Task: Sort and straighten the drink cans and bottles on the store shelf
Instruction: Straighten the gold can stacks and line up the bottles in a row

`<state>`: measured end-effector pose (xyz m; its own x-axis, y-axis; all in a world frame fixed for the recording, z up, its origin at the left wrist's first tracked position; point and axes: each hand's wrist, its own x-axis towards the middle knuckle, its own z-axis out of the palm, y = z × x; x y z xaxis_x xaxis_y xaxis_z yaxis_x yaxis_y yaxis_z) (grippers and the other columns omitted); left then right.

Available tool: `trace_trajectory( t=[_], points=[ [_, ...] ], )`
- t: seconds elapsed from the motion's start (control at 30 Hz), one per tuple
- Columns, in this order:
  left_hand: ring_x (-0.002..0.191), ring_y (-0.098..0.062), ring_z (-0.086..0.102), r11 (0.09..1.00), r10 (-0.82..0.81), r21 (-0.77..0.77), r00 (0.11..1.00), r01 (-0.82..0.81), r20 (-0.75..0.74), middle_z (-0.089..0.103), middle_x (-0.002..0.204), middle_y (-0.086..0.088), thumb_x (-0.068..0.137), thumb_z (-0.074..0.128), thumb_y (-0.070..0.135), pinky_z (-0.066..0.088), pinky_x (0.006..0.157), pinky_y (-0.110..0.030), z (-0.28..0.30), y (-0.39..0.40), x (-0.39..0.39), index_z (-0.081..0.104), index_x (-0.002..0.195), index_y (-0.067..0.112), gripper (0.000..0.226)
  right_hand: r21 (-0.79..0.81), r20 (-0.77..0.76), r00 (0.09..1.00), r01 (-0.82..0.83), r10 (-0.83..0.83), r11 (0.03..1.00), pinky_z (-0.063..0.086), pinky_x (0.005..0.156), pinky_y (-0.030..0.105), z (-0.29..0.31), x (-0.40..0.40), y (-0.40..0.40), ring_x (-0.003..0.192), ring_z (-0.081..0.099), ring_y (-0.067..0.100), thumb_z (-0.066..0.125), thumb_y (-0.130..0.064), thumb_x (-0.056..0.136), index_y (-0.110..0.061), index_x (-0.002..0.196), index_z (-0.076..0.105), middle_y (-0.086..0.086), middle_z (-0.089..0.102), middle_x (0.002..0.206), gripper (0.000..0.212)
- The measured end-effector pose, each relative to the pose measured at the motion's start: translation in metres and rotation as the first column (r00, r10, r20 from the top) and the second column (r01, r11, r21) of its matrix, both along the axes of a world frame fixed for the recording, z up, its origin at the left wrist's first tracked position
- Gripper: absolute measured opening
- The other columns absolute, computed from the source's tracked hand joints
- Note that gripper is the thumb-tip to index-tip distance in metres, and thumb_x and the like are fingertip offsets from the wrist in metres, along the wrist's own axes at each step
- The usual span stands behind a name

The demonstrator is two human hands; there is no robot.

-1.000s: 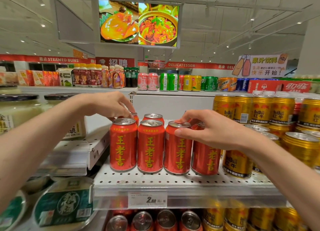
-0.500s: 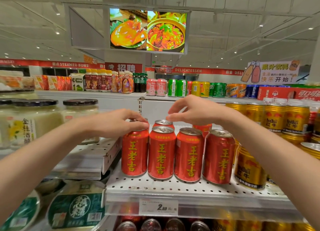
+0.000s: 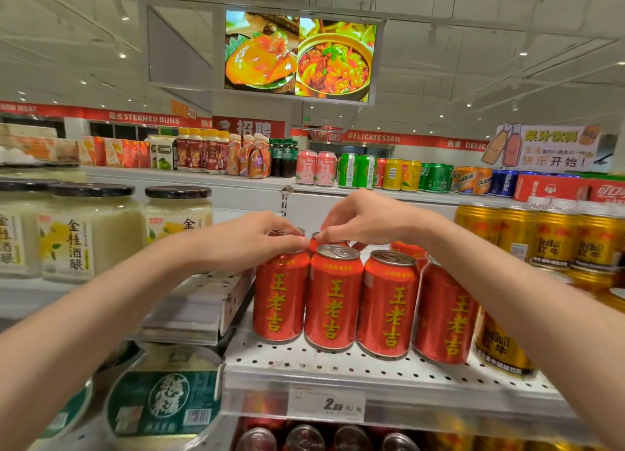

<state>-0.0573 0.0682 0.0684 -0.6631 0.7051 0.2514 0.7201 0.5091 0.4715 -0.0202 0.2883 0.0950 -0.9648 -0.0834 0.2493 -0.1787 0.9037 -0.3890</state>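
Cans fill the white pegboard shelf [image 3: 338, 366]: four red cans stand upright in a front row, touching side by side, with more red ones behind them. The left hand [image 3: 250, 244] curls its fingers over the top of the leftmost front can [image 3: 280, 298], gripping its rim. The right hand [image 3: 368, 220] reaches over the row and pinches the top of a back-row can [image 3: 319, 239] just behind the second front can [image 3: 333, 298]; that can is mostly hidden, so how firmly the fingers hold it is hard to judge. Gold cans [image 3: 554, 241] stand stacked to the right of the red ones, one at the front [image 3: 500, 345] touching the rightmost red can [image 3: 446, 315]. Jars with black lids [image 3: 176, 213] sit on the shelf to the left. A price tag [image 3: 326, 405] hangs on the shelf edge.
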Motion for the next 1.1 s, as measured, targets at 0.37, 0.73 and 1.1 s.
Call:
trace_trajectory(
  t=[0.37,0.73,1.1],
  points=[
    [0.121,-0.006,0.053,0.998,0.055,0.017,0.987,-0.053,-0.149,0.057,0.137,0.013,0.095,0.050,0.057,0.040,0.094,-0.026,0.000,0.012,0.006,0.057,0.135,0.032,0.048,0.100,-0.101,0.991,0.097,-0.087,0.990,0.060,0.077,0.025,0.020,0.055,0.043,0.092,0.070,0.005,0.062,-0.041,0.097,-0.024,0.113,0.074,-0.013,0.073,0.101,0.025],
    [0.115,-0.004,0.058,0.998,-0.047,-0.039,0.996,0.044,-0.078,0.063,0.122,0.017,0.098,0.053,0.049,0.043,0.098,-0.026,0.001,0.046,0.006,0.066,0.123,0.034,0.032,0.330,0.072,0.919,0.346,-0.389,0.879,0.046,0.096,0.035,-0.006,0.022,0.096,0.121,0.058,0.028,0.059,-0.048,0.097,-0.013,0.142,0.052,0.009,0.058,0.142,0.058],
    [0.111,-0.006,0.061,0.999,-0.037,-0.020,0.995,0.035,-0.095,0.065,0.120,0.015,0.096,0.051,0.057,0.048,0.103,-0.039,-0.005,0.046,0.001,0.068,0.119,0.035,0.036,-0.037,0.151,0.976,0.166,-0.159,0.985,0.063,0.079,0.030,0.003,0.019,0.076,0.099,0.070,0.015,0.075,-0.040,0.088,-0.024,0.126,0.064,-0.002,0.070,0.117,0.042]
  ],
)
